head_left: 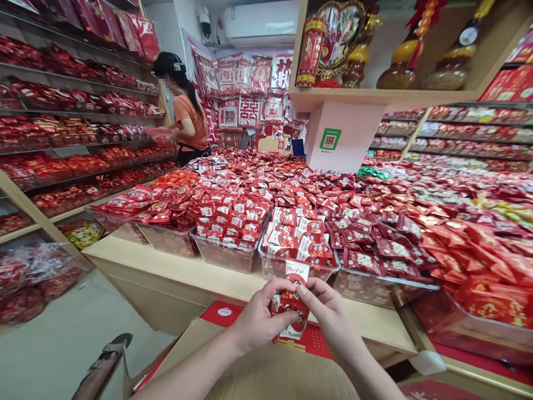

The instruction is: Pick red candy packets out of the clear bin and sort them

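My left hand (258, 314) is closed around a few small red-and-white packets (297, 272), held upright, one above another. The thumb and fingers of my right hand (328, 305) pinch the same packets from the other side. Printed figures show on them, partly covered by my fingers. Just beyond my hands stands a clear plastic bin (266, 261) filled with neat rows of similar red-and-white packets (297, 236). Below my hands is a light wooden surface (266, 372) with a red printed strip along its far edge.
Bins of red packets (229, 219), dark maroon packets (393, 239) and bright red packets (495, 278) cover the display table (162, 283). Stocked shelves (75, 105) line the left wall. A person in an orange top (189, 125) stands beside them. An overhanging cabinet (395, 94) juts out above.
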{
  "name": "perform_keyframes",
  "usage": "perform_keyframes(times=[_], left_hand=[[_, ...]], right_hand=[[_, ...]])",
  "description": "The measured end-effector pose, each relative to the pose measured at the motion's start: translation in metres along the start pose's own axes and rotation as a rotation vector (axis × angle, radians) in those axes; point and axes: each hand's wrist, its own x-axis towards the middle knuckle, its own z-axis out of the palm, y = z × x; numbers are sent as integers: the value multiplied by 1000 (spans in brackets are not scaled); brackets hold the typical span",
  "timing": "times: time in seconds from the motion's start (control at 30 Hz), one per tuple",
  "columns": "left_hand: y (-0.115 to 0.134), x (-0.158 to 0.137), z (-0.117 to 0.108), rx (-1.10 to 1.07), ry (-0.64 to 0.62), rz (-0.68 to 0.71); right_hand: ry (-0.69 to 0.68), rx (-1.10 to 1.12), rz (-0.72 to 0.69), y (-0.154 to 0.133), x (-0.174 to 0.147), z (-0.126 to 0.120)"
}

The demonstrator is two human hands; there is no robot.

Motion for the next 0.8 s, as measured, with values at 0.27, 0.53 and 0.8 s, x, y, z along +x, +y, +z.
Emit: perform_keyframes(times=[0.27, 0.53, 0.8], left_hand=[[-4, -2, 14, -389, -6, -192], [-19, -11, 19, -250, -64, -241], [-36, -10, 14, -114, -89, -203]], right_hand=[[53, -202, -210, -57, 64, -19], [182, -983, -319, -88, 196, -90], [-101, -1158, -176, -76, 220, -93]])
